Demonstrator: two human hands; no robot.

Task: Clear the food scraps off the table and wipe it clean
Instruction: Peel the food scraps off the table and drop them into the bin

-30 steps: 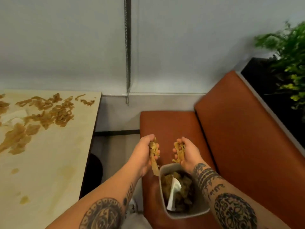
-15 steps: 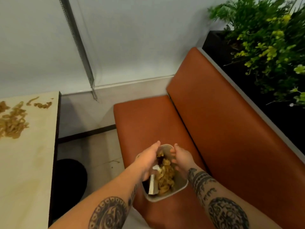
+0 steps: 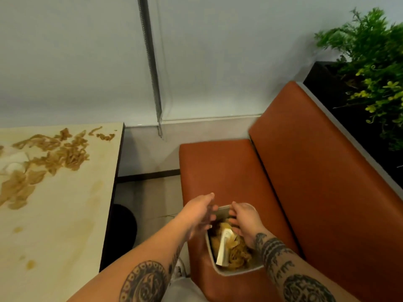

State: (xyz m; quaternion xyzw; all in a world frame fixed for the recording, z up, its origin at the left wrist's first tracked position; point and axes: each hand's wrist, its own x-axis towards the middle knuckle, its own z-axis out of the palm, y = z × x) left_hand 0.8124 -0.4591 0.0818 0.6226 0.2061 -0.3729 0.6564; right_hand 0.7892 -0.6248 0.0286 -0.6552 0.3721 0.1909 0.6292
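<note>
Food scraps point(image 3: 54, 153) in one brown heap at the upper left of the frame, on the one pale table point(image 3: 56, 240), with several small stains lower down its top. More scraps point(image 3: 237, 252) in the one grey bin point(image 3: 238, 273) at lower centre, on the seat of one orange bench point(image 3: 229, 168), around one white piece point(image 3: 223, 250). Two hands above the bin: left hand point(image 3: 196, 211) blurred, fingers straight and spread, holding nothing; right hand point(image 3: 245, 220) over the far rim, fingers loosely bent and apart, gripping nothing. One green plant point(image 3: 370, 62) at upper right.
</note>
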